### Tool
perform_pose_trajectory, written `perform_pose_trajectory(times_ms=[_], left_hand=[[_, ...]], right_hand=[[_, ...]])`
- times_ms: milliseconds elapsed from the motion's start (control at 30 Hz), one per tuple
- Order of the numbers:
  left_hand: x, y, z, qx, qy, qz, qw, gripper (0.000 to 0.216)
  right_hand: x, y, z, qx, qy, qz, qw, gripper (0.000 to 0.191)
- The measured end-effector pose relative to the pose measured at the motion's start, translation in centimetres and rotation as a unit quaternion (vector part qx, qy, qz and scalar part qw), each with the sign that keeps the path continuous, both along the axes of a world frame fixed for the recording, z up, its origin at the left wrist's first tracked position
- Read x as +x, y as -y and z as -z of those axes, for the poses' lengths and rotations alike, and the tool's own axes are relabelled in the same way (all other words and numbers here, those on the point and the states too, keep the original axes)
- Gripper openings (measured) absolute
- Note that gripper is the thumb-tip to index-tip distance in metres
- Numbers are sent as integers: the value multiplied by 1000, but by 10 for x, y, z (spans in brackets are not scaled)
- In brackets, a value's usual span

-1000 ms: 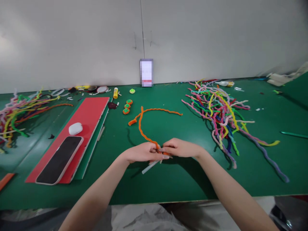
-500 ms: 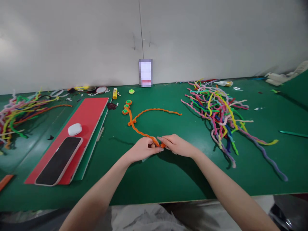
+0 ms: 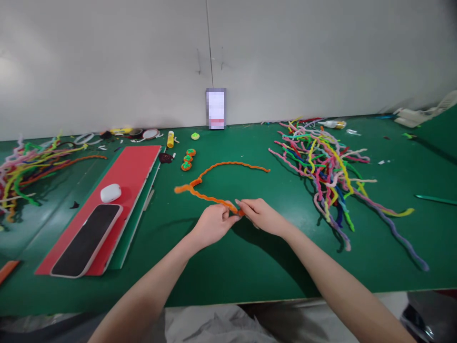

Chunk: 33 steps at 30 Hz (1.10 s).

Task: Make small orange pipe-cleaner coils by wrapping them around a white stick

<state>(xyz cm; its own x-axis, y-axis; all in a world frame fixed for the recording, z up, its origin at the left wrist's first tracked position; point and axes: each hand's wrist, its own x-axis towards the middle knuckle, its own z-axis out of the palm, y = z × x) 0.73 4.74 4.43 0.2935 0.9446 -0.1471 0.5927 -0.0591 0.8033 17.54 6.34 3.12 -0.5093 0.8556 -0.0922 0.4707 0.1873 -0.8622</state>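
Of the containers, the yellow glue stick (image 3: pixel 170 139) stands beyond the grip and to its left, white at the top; the white bottle (image 3: pixel 334 125) lies on its side beyond the grip, well to the right; the white earbud case (image 3: pixel 111 192) looks closed and rests left of the grip on a red board (image 3: pixel 137 166) (what any of the three holds cannot be seen).

The left hand (image 3: pixel 216 224) pinches an orange chenille stem (image 3: pixel 209 197) between thumb and fingers near its near end, and the right hand (image 3: pixel 262 216) pinches it just beside, fingertips almost meeting. From the grip the stem's long axis runs away and to the left; its far end, blurred, points left. It passes close to the curled end of a second orange stem (image 3: pixel 235 163) (I cannot tell whether they touch), which arcs across the green table (image 3: pixel 271 267) beyond the grip, its thin end pointing right.

Both stems are fuzzy and slightly wavy. Beyond the grip to the left, three round ornaments (image 3: pixel 187 158), orange with green tops, sit in a row. Right of the grip spreads a tangled heap of chenille stems (image 3: pixel 326 174) in many colours.
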Motion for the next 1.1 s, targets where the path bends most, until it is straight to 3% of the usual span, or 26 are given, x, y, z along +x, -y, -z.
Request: perform_pose_trajectory(times_ms=[100, 300, 400, 600, 767, 900, 1000, 1100], left_hand=[[-1, 1, 7, 57, 9, 15, 998, 43], [-4, 0, 9, 105, 6, 87, 991, 7], [-4, 0, 5, 81, 5, 68, 994, 11], [-4, -3, -4, -25, 66, 52, 996, 39], [-7, -7, -6, -78, 91, 52, 991, 41], [-8, -8, -5, -83, 69, 57, 992, 36], [-8, -8, -7, -117, 112, 85, 983, 30], [-10, -9, -7, -149, 156, 88, 972, 42]], right_hand=[[1, 0, 5, -32, -18, 9, 999, 43], [1, 0, 10, -46, -19, 9, 999, 43], [0, 1, 4, -55, -28, 12, 998, 44], [3, 3, -11, -30, -65, -22, 997, 38], [3, 2, -11, 1, -61, -24, 998, 28], [3, 1, -9, 27, -16, -9, 999, 28], [3, 1, -9, 50, -7, -3, 999, 27], [4, 0, -11, 64, -7, -5, 998, 28]])
